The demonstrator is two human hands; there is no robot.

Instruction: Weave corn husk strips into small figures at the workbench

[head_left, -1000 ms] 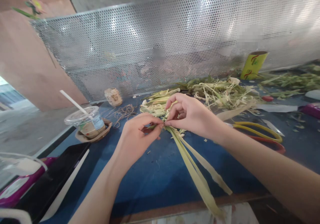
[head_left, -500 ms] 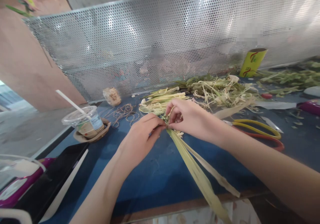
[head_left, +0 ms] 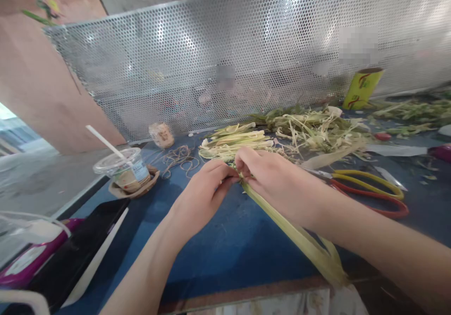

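My left hand (head_left: 207, 188) is closed, its fingertips pinching the upper end of a long pale-green husk strip (head_left: 282, 223). Right up against it, my right hand (head_left: 271, 174) is also closed on the strip near that end, its fingers curled. The exact grip is hidden behind the fingers. Small green and pale bits show between the fingertips. From my hands the strip slants down to the right, past the table's front edge. Just behind them lies a row of pale-yellow husk strips (head_left: 239, 139).
Scissors (head_left: 368, 195) with yellow and red handles lie right of my right arm. A heap of shredded husks (head_left: 317, 129) and a yellow tube (head_left: 363, 89) are behind. Left are loose twine (head_left: 179, 160), a lidded cup (head_left: 132, 176) with a straw and a black tray (head_left: 88, 240).
My right hand has rolled over, its back now more toward me. The strip's hanging tails have swung right and come closer together. The view has shifted slightly.
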